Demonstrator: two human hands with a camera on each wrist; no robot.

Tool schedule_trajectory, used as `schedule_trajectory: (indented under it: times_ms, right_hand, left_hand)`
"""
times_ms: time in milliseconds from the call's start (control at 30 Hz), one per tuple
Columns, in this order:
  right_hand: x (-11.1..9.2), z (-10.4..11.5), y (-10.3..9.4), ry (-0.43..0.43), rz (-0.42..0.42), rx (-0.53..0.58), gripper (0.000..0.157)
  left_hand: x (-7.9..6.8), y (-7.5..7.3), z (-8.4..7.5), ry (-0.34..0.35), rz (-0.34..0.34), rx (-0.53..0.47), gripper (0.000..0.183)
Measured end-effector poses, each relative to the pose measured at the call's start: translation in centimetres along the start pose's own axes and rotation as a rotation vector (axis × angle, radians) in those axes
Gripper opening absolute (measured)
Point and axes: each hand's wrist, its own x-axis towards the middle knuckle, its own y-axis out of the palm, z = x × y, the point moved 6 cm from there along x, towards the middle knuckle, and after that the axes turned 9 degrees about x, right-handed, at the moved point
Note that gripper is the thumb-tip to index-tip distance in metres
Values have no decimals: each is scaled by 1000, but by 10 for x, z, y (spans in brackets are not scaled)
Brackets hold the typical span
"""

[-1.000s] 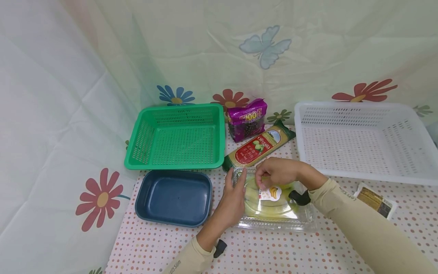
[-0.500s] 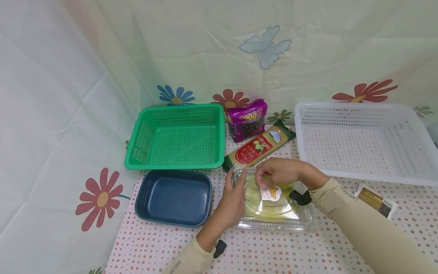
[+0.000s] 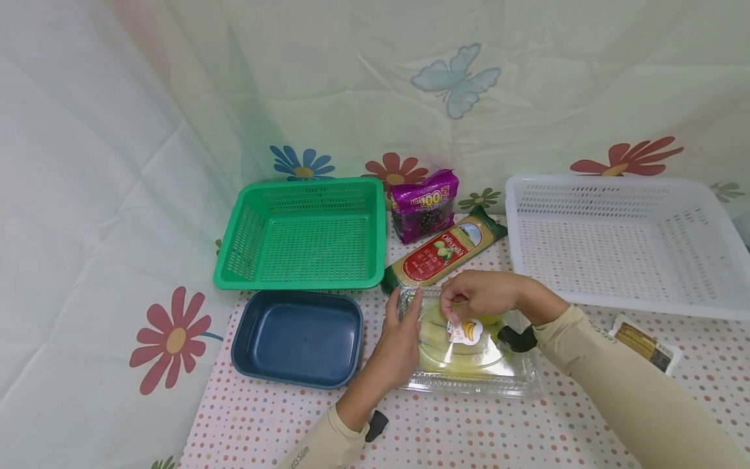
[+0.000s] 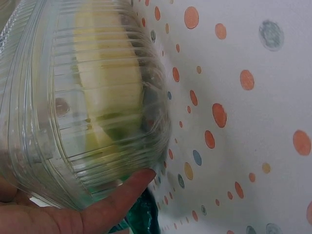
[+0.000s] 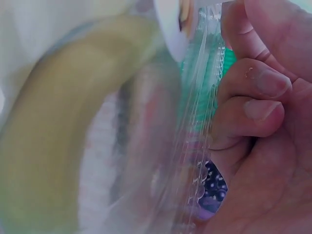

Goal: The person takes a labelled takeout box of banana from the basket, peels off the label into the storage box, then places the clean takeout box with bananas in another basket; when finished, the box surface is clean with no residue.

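Observation:
A clear plastic clamshell box (image 3: 433,385) with bananas (image 4: 107,73) inside lies on the table. My left hand (image 3: 400,345) rests at its left side, fingers extended; in the left wrist view one finger (image 4: 122,200) lies straight along the ribbed wall. With thumb and fingertips, my right hand (image 3: 483,293) pinches the left end of a white sticker (image 3: 471,331) printed with bananas on the lid. In the right wrist view the sticker (image 5: 171,29) stands partly away from the clear plastic, and the other fingers (image 5: 265,83) are curled into the palm.
Behind the box lie a spaghetti packet (image 3: 443,251) and a purple snack bag (image 3: 423,207). A green basket (image 3: 316,284) and a navy tub (image 3: 295,372) stand left; a white basket (image 3: 633,305) stands right. A small flat packet (image 3: 644,344) lies partly behind the right sleeve.
My right fingertips have shifted slightly to the right with the sticker's left end, which looks more folded up. The left hand and the box stay in place.

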Motion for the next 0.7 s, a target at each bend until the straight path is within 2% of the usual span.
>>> schedule_trajectory:
  times_ms: [200, 400, 700]
  right_hand:
    - [-1, -3, -1, -12, 10, 53, 8]
    - [-4, -2, -2, -48, 16, 78, 10]
    - [-10, -5, -7, -50, 3, 94, 10]
  left_hand:
    - [0, 0, 0, -4, 2, 4, 58]
    - [0, 0, 0, -11, 12, 1, 59]
    - [0, 0, 0, -2, 4, 9, 59]
